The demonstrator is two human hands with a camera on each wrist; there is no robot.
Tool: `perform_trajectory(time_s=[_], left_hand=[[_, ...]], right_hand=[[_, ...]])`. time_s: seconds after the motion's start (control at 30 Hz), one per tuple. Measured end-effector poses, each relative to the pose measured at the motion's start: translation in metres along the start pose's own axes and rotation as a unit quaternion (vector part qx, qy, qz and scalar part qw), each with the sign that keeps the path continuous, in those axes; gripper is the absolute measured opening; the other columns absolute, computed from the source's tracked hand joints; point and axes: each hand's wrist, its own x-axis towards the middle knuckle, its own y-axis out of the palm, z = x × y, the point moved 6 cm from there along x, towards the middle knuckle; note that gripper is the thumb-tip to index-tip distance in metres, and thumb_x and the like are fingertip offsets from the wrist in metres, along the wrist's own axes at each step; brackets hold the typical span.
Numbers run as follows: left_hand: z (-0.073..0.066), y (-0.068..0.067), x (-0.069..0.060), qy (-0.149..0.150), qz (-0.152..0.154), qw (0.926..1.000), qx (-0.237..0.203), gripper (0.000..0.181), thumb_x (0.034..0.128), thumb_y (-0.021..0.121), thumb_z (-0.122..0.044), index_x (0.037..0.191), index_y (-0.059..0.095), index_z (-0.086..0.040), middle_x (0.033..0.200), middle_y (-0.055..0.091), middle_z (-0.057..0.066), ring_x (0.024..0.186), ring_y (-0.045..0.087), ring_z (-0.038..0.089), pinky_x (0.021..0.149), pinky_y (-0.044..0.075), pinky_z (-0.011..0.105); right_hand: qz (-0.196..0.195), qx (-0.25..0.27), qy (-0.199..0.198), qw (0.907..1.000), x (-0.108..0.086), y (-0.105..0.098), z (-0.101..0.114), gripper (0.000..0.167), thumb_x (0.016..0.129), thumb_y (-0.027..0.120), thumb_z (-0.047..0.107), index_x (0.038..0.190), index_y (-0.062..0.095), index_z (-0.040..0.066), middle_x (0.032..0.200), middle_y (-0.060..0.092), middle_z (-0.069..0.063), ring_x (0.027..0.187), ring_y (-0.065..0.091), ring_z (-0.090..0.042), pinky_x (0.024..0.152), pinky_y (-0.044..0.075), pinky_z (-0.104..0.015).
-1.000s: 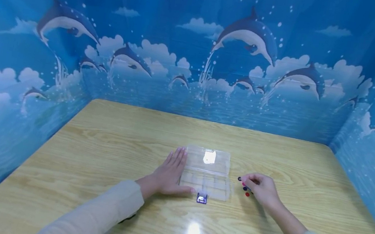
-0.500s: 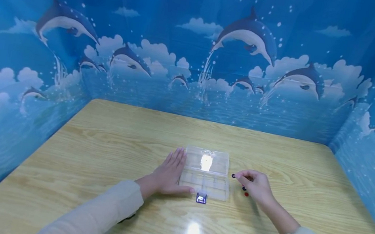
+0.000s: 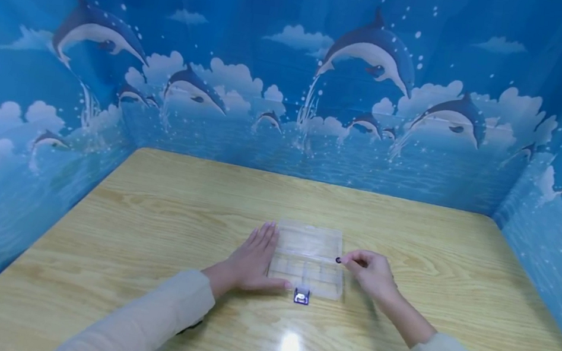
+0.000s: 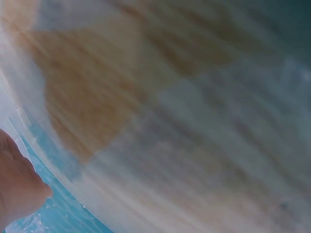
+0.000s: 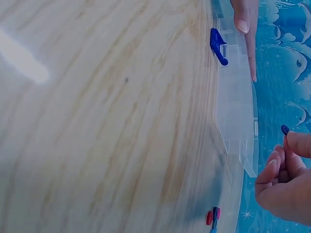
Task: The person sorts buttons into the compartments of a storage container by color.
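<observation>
A clear plastic compartment box (image 3: pixel 279 283) lies with its lid (image 3: pixel 307 239) folded back on the table. A blue latch (image 3: pixel 301 296) juts from its front edge. Fingers extended, my left hand (image 3: pixel 254 261) rests along the box's left side, its thumb by the front edge. My right hand (image 3: pixel 373 277) pinches a small dark blue button (image 5: pixel 285 129) between thumb and forefinger, above the box's right edge near the hinge. Only a bit of a hand (image 4: pixel 19 184) shows in the blurred left wrist view.
Several small buttons lie on the table right of the box; a red button (image 5: pixel 209 217) and a pink button (image 5: pixel 218 213) show in the right wrist view. The right hand hides them in the head view. A dolphin-print curtain (image 3: pixel 243 134) borders the wooden table (image 3: pixel 175 196).
My right hand has moved left with the dark blue button, from the loose buttons to the box's right edge. The left hand stays in place.
</observation>
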Motion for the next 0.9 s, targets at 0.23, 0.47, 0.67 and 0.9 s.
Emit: perform_trajectory(time_s=[0.23, 0.47, 0.67, 0.9], left_hand=[[-0.001, -0.001, -0.001, -0.002, 0.003, 1.0000, -0.003, 0.110, 0.0795, 0.042, -0.075, 0.147, 0.003, 0.003, 0.154, -0.007, 0.019, 0.144, -0.005, 0.030, 0.118, 0.005, 0.041], [-0.001, -0.002, -0.002, -0.003, -0.001, 1.0000, 0.001, 0.110, 0.0799, 0.043, -0.074, 0.147, 0.002, 0.003, 0.154, -0.007, 0.019, 0.144, -0.005, 0.030, 0.118, 0.005, 0.041], [-0.002, -0.002, -0.002, -0.004, 0.001, 1.0000, 0.000, 0.110, 0.0798, 0.042, -0.075, 0.147, 0.001, 0.002, 0.155, -0.007, 0.019, 0.144, -0.006, 0.030, 0.118, 0.005, 0.041], [-0.002, -0.003, -0.003, -0.006, 0.005, 1.0000, -0.001, 0.109, 0.0801, 0.042, -0.074, 0.147, 0.002, 0.002, 0.155, -0.007, 0.018, 0.144, -0.005, 0.030, 0.118, 0.004, 0.042]], right_hand=[[0.006, 0.014, 0.011, 0.9998, 0.003, 0.006, 0.003, 0.018, 0.090, 0.056, 0.010, 0.097, 0.065, -0.004, 0.097, 0.066, -0.014, 0.084, 0.054, -0.014, 0.070, 0.044, -0.022], [0.020, 0.039, 0.031, 0.9986, 0.004, 0.012, 0.007, 0.017, 0.090, 0.056, 0.010, 0.097, 0.065, -0.002, 0.100, 0.065, -0.013, 0.090, 0.056, -0.017, 0.075, 0.046, -0.021], [0.024, 0.047, 0.035, 0.9980, 0.005, 0.017, 0.010, 0.017, 0.090, 0.056, 0.010, 0.098, 0.064, -0.002, 0.101, 0.065, -0.014, 0.092, 0.057, -0.018, 0.079, 0.047, -0.024], [0.028, 0.056, 0.046, 0.9969, 0.008, 0.024, 0.012, 0.018, 0.090, 0.056, 0.012, 0.099, 0.064, -0.002, 0.098, 0.065, -0.010, 0.088, 0.054, -0.016, 0.076, 0.046, -0.023]])
